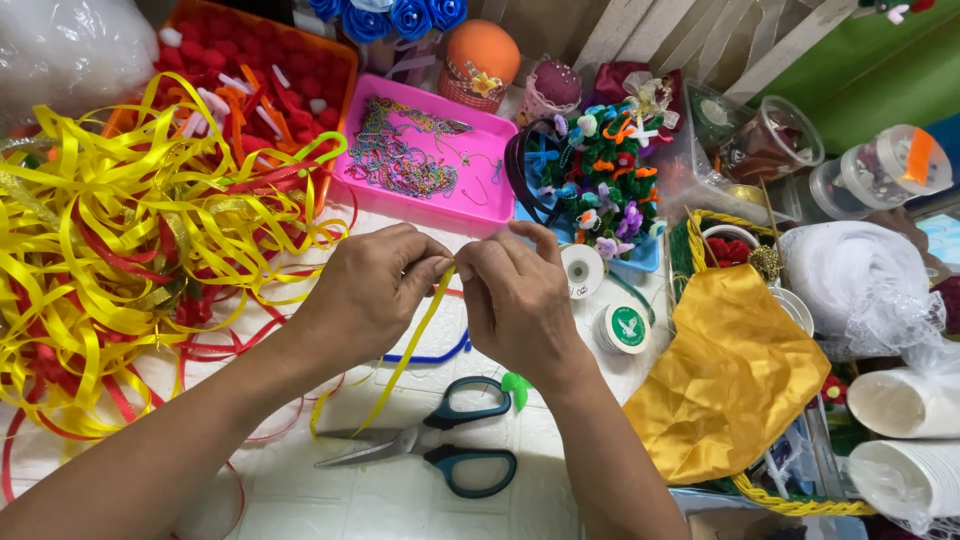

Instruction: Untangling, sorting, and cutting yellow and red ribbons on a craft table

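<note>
We have the yellow ribbon strip (405, 358) pinched at its top end between the fingertips of our left hand (365, 292) and right hand (515, 295), both sets of fingers pressed together on it at one shared point, so we judge we are folding or twisting that end. The rest of the strip hangs down from the grip toward us. Any further shaping would call for a steady pinch on one side while the other hand works the end. Just below the grip lie the scissors (430, 448), blades shut, with a blue pipe cleaner (430, 356) between them and our hands. Left of the grip sprawls a tangled heap of yellow and red ribbon (120, 250), near enough to snag the loose tail. Right of it sit two thread spools (600, 300) and a gold cloth (730, 370). Beyond the grip stands a pink tray (480, 205) of chains.
</note>
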